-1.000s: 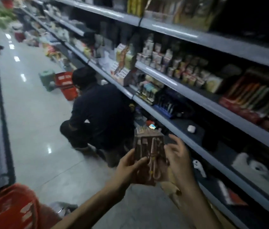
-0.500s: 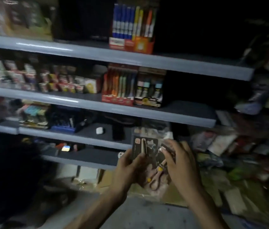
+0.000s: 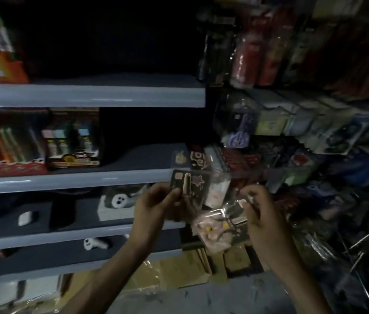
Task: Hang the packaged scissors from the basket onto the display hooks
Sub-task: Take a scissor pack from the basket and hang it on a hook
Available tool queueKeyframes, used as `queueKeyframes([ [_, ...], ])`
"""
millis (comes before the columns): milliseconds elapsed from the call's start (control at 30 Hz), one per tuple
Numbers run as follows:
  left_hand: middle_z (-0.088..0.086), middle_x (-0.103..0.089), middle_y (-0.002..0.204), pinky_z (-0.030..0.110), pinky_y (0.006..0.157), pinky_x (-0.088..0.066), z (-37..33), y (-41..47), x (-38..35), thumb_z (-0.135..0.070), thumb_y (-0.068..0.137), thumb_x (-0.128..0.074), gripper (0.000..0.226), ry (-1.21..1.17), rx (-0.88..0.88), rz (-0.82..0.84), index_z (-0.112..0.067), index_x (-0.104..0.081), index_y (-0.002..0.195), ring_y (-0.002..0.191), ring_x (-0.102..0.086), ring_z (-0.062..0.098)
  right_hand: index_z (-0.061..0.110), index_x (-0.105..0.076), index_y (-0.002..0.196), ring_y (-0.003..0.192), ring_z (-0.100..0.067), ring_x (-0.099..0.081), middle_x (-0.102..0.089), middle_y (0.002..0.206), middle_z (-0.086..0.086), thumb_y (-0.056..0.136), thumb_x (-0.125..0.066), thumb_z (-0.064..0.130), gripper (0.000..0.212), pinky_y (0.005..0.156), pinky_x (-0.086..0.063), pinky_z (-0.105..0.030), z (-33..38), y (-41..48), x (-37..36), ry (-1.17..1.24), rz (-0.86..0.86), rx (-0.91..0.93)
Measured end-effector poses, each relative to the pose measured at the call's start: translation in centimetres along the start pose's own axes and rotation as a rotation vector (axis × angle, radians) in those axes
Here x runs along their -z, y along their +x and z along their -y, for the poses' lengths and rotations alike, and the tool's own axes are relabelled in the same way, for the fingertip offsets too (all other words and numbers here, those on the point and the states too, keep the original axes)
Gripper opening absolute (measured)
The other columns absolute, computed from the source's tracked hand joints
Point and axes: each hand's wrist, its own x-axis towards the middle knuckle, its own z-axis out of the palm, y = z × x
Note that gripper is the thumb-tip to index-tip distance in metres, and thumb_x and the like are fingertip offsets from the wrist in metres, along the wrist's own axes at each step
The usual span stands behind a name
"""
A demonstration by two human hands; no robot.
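My left hand (image 3: 156,205) grips a dark card pack of scissors (image 3: 189,185) and holds it upright in front of the grey shelves. My right hand (image 3: 258,214) pinches the top of a second scissors pack (image 3: 213,230) in clear plastic with pink handles, which hangs tilted below and to the right of the first. The two packs are apart. Bare metal display hooks (image 3: 360,243) stick out at the lower right. The basket is out of view.
Grey shelves (image 3: 88,95) fill the left with boxed pens and glue (image 3: 72,141). Hanging packaged goods (image 3: 292,123) crowd the dim right side. Cardboard boxes (image 3: 179,268) lie on the floor under the lowest shelf.
The view has swung right from the aisle to the shelves and hanging goods. The packs held together before are now split, one in each hand, the right one pulled down and right.
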Motion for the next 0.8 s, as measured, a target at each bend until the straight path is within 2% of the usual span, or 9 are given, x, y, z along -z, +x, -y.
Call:
queueKeyframes([
  [67,0.014,-0.077,0.092,0.034,0.067,-0.062,-0.1,1.3,-2.2,-0.013,0.102,-0.063,0.016,0.009,-0.029,0.004,0.001,-0.07,0.104,0.084,-0.077,0.029,0.034,-0.053,0.105,0.079,-0.006,-0.059,-0.061,0.093,0.011,0.106,-0.051,0.018,0.016,0.071,-0.051,-0.041,-2.4,2.0,1.9,0.028,0.005,-0.055],
  [133,0.014,-0.077,0.097,0.037,0.071,-0.063,-0.2,2.4,-4.2,-0.02,0.1,-0.063,0.022,-0.005,-0.03,0.017,-0.001,-0.071,0.105,0.089,-0.077,0.031,0.03,-0.054,0.099,0.081,-0.012,-0.058,-0.06,0.091,0.006,0.105,-0.052,0.015,0.017,0.075,-0.049,-0.044,-4.6,4.2,3.0,0.065,-0.003,-0.159],
  [200,0.013,-0.078,0.099,0.041,0.078,-0.064,-0.4,3.2,-5.8,-0.03,0.096,-0.062,0.03,-0.003,-0.022,0.052,-0.003,-0.072,0.105,0.094,-0.077,0.032,0.028,-0.052,0.086,0.072,-0.02,-0.052,-0.055,0.08,0.0,0.103,-0.05,0.013,0.023,0.068,-0.043,-0.042,-6.2,6.3,3.4,0.08,-0.023,-0.246],
  [367,0.021,-0.075,0.089,0.026,0.069,-0.061,-0.2,5.1,-8.1,-0.016,0.101,-0.061,0.026,-0.016,-0.009,0.103,0.007,-0.071,0.097,0.082,-0.074,0.036,0.017,-0.045,0.06,0.056,-0.023,-0.05,-0.046,0.055,0.001,0.106,-0.048,0.051,0.056,0.058,-0.036,-0.038,-7.7,9.4,3.3,0.059,-0.056,-0.298],
  [467,0.018,-0.077,0.087,0.027,0.073,-0.058,0.7,6.5,-8.6,-0.014,0.1,-0.067,0.021,0.018,-0.004,0.152,0.002,-0.077,0.091,0.079,-0.074,0.025,0.008,-0.049,0.065,0.055,-0.027,-0.052,-0.048,0.056,-0.006,0.095,-0.058,0.068,0.068,0.062,-0.036,-0.035,-7.4,10.4,2.8,0.192,-0.031,-0.218],
  [533,0.016,-0.077,0.087,0.025,0.074,-0.056,1.1,7.3,-9.0,-0.013,0.099,-0.069,0.019,0.005,0.011,0.184,0.001,-0.078,0.09,0.08,-0.072,0.018,0.006,-0.064,0.074,0.067,-0.029,-0.064,-0.064,0.068,-0.012,0.093,-0.066,0.061,0.058,0.066,-0.042,-0.035,-6.8,11.2,2.7,0.301,-0.022,-0.147],
  [633,0.028,-0.071,0.084,0.025,0.072,-0.053,1.7,8.1,-10.2,-0.013,0.1,-0.068,0.023,0.02,-0.005,0.244,0.006,-0.074,0.087,0.077,-0.069,0.022,0.013,-0.081,0.1,0.093,-0.018,-0.075,-0.08,0.091,-0.002,0.095,-0.073,0.031,0.021,0.077,-0.054,-0.028,-5.7,12.0,2.4,0.465,0.012,-0.156],
  [700,0.023,-0.073,0.086,0.03,0.073,-0.052,2.0,8.5,-11.1,-0.014,0.101,-0.068,0.022,0.022,0.004,0.264,0.002,-0.075,0.088,0.079,-0.069,0.024,0.015,-0.082,0.098,0.092,-0.016,-0.075,-0.08,0.09,-0.001,0.094,-0.075,0.023,0.011,0.077,-0.055,-0.025,-5.6,12.5,2.2,0.518,-0.045,-0.169],
  [800,0.009,-0.078,0.09,0.032,0.077,-0.054,1.8,9.5,-12.6,-0.016,0.102,-0.065,0.02,0.072,0.032,0.295,-0.003,-0.077,0.092,0.085,-0.072,0.019,0.01,-0.081,0.088,0.086,-0.032,-0.075,-0.078,0.083,-0.013,0.095,-0.074,0.022,0.015,0.075,-0.053,-0.032,-6.6,13.6,2.1,0.549,-0.138,-0.161],
])
